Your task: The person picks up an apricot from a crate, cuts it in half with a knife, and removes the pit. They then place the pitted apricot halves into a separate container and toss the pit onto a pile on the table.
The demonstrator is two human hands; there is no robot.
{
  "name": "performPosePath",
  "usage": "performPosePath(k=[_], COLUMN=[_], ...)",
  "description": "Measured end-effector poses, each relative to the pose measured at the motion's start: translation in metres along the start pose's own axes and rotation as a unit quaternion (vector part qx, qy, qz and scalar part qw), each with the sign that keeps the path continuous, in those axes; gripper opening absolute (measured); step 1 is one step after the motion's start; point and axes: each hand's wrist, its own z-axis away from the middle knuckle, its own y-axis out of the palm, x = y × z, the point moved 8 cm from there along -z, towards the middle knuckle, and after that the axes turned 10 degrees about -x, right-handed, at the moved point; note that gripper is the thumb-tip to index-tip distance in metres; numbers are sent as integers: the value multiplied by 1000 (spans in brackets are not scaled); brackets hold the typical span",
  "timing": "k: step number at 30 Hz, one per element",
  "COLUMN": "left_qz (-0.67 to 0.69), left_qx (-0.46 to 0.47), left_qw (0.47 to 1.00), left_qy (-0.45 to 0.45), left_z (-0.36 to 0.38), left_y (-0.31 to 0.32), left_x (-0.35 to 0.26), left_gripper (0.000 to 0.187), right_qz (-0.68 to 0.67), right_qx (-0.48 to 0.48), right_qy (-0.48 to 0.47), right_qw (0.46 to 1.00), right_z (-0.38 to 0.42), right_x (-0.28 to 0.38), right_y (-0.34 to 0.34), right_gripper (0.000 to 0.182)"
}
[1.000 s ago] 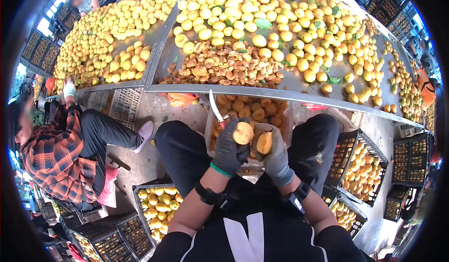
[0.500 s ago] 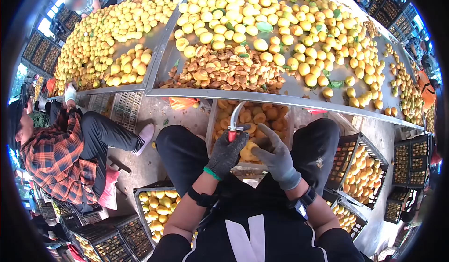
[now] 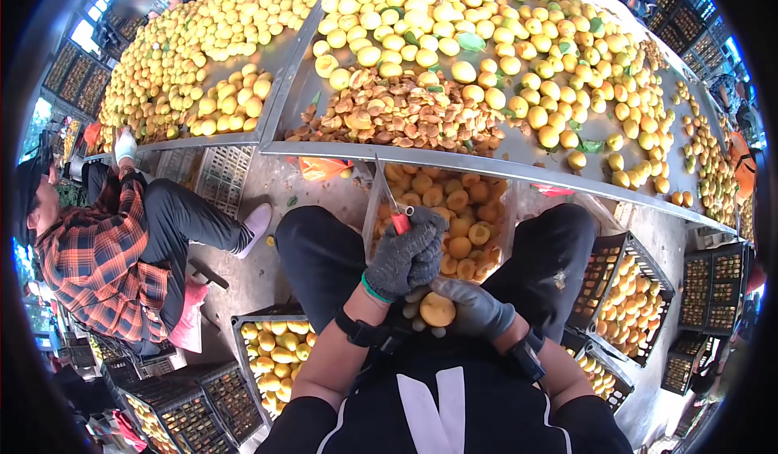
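My left hand (image 3: pixel 405 251), in a dark grey glove with a green cuff, is closed round the red handle of a curved-blade knife (image 3: pixel 399 217). The thin blade points up and away, towards the table edge. Just below it and to the right, my right hand (image 3: pixel 474 310), in a lighter grey glove, grips a whole-looking yellow apricot (image 3: pixel 438 310) close to my body. The two gloves are close together, and I cannot tell whether they touch. Beyond them, between my knees, a crate (image 3: pixel 506 231) holds many apricot halves (image 3: pixel 460 225).
A metal table (image 3: pixel 519 170) carries loose apricots (image 3: pixel 535 73) and a heap of brown pits (image 3: pixel 405 113). Crates of fruit stand at left (image 3: pixel 279 357) and right (image 3: pixel 628 292). A co-worker in a plaid shirt (image 3: pixel 101 267) sits at my left.
My right hand has gone from spread fingers above the crate to gripping an apricot near my body. My left hand has turned the knife, its blade now tilting leftwards.
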Motion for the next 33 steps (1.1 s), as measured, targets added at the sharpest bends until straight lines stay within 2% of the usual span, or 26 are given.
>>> performPosePath(k=[2, 6, 8, 9, 10, 11, 12, 13, 14, 16, 20, 22, 23, 25, 27, 29, 30, 33], left_qz=[107, 97, 12, 11, 43, 75, 73, 73, 72, 93, 69, 61, 61, -17, -26, -13, 14, 34], left_qx=[118, 186, 157, 157, 73, -11, -24, -23, -2, 9, 11, 17, 17, -7, -15, -51, -30, -11], left_qw=[987, 977, 985, 985, 992, 990, 990, 990, 990, 986, 985, 985, 985, 980, 980, 968, 978, 969], left_qy=[-34, -42, 77, 77, 96, 115, 115, 116, 123, 142, 158, 161, 161, 196, 195, 244, 208, 243], left_z=[4, 7, 6, 5, -1, -4, -2, -1, 1, 7, 15, 17, 17, 18, 21, 25, 23, 29], left_y=[9, 16, 19, 23, 13, 1, -3, -5, -2, 3, 7, 8, 7, 5, 9, 10, 6, 8], left_x=[5, 3, -11, -13, -19, -25, -29, -32, -36, -39, -39, -37, -35, -33, -28, -30, -26, -37], left_gripper=[16, 20, 24, 24, 26, 28, 27, 27, 26, 24, 22, 19, 19, 17, 15, 11, 8, 7], right_qz=[9, 22, 30, 60, 91, 91, 18, -55, -55, 21, 32, 82, 82, 205, 209, 215, 209, 199], right_qx=[15, -61, -92, -151, -209, -208, -195, -180, -180, -175, -162, -147, -148, -155, -163, -170, -166, -177], right_qy=[-14, -30, -49, -84, -119, -119, -106, -91, -91, -123, -122, -195, -194, -234, -236, -238, -244, -240], right_qw=[1000, 997, 994, 983, 966, 967, 975, 978, 978, 977, 979, 966, 966, 938, 935, 932, 932, 934], right_z=[2, 3, 2, 1, 3, 3, 4, 4, 5, 9, 10, 11, 14, 23, 23, 23, 25, 29], right_x=[1, 0, 4, 12, 18, 18, 16, 14, 14, 17, 18, 24, 26, 35, 30, 31, 35, 39], right_y=[8, 6, 3, -6, -14, -14, -14, -13, -13, -12, -5, 0, 2, 13, 10, 11, 16, 22], right_gripper=[39, 35, 33, 30, 28, 28, 28, 29, 29, 38, 45, 45, 45, 45, 45, 45, 44, 42])
